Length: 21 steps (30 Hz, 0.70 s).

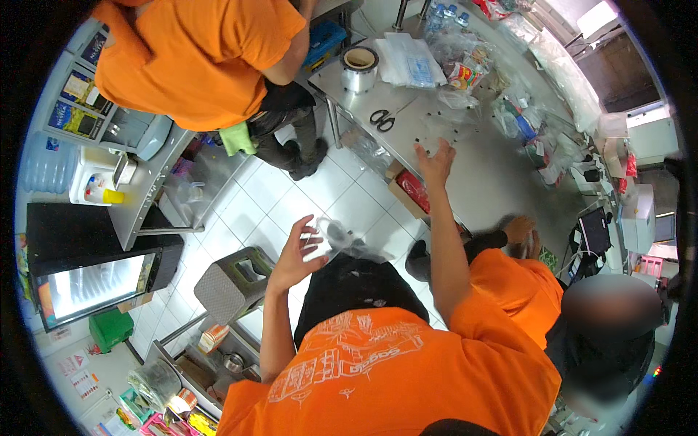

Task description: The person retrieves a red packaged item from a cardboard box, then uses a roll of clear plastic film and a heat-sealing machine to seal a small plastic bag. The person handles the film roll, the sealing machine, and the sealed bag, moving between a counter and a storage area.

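My left hand (299, 256) is raised over my lap with its fingers apart. Just beside its fingertips is a crumpled piece of clear plastic (349, 242), partly over my dark trousers; whether it touches the fingers I cannot tell. My right hand (438, 162) reaches over the near edge of a stainless steel table (491, 180), fingers spread and curved, nothing visible in them. Small black bits (455, 131) lie scattered on the steel around its fingertips. Beyond that hand rest black-handled scissors (383, 120) and a loose sheet of clear film (447, 122).
A film roll (359, 70), a stack of plastic bags (410, 60) and heaped packages stand along the table. A co-worker in orange (518, 289) sits close on my right; another (202, 60) stands ahead left. A grey stool (232, 283) is at my left, a red-filled carton (409, 191) under the table.
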Available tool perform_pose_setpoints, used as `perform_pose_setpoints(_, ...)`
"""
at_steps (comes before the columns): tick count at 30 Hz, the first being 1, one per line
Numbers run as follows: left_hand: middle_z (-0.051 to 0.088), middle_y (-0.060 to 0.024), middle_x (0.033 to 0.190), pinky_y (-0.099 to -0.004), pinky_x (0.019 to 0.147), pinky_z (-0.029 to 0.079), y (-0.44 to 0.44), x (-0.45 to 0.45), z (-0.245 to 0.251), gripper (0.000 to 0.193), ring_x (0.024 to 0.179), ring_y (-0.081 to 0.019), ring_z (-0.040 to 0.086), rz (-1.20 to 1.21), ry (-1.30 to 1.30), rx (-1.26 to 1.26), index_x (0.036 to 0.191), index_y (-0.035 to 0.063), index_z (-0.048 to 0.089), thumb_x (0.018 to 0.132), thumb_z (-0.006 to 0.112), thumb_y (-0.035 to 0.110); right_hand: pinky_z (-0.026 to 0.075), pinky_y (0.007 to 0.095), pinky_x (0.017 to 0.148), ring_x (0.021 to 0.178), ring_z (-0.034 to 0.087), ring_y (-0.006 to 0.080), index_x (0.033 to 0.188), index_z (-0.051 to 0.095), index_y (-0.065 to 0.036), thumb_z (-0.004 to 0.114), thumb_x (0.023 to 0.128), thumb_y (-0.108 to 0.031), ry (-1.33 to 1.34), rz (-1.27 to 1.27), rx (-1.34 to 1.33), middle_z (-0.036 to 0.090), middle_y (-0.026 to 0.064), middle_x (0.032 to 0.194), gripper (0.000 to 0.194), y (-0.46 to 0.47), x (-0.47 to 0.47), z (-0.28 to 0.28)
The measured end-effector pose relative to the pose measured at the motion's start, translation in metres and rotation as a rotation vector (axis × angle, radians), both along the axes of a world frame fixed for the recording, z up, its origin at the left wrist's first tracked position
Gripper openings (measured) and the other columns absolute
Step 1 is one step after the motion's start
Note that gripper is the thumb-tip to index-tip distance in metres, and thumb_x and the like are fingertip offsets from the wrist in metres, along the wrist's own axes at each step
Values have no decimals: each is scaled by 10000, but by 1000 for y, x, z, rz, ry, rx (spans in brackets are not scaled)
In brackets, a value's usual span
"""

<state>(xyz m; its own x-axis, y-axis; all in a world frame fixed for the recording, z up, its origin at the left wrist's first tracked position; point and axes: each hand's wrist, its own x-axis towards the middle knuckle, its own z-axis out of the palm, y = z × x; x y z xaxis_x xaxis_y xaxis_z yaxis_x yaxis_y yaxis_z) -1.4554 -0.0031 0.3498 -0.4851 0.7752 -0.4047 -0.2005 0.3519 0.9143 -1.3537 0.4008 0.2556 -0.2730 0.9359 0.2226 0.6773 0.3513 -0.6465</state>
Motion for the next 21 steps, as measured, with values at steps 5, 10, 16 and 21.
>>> perform_pose_setpoints(5,464,-70,1367,-416,1146,486,-28,17,-5,909,1300,-232,545,65,103,-38,1573,131,427,766,809,-35,461,578,1073,1360,529,396,1286,678,-58,776,930,-404,-484,-71,292,592,190,1427,506,30,-9,-87)
perform_pose_setpoints(10,462,-84,1469,-438,1203,440,-35,23,-8,872,1409,-282,515,220,107,91,1547,89,458,774,812,-102,463,552,1060,1284,571,409,1177,683,-12,687,947,-181,-357,198,193,663,201,1273,285,62,15,-146)
perform_pose_setpoints(16,516,-157,1498,-442,1222,401,-43,-15,-5,928,1417,-288,513,447,329,229,1497,109,307,768,830,-130,537,422,979,1094,664,293,1192,685,9,627,890,64,507,-113,-320,689,161,1200,312,106,33,-152)
perform_pose_setpoints(21,514,-119,1354,-419,1096,486,-72,-65,3,1066,1234,-247,533,713,443,111,1567,114,301,726,946,1,519,349,832,960,607,201,1330,658,7,614,986,1,764,-132,-241,664,78,1111,347,104,54,-66)
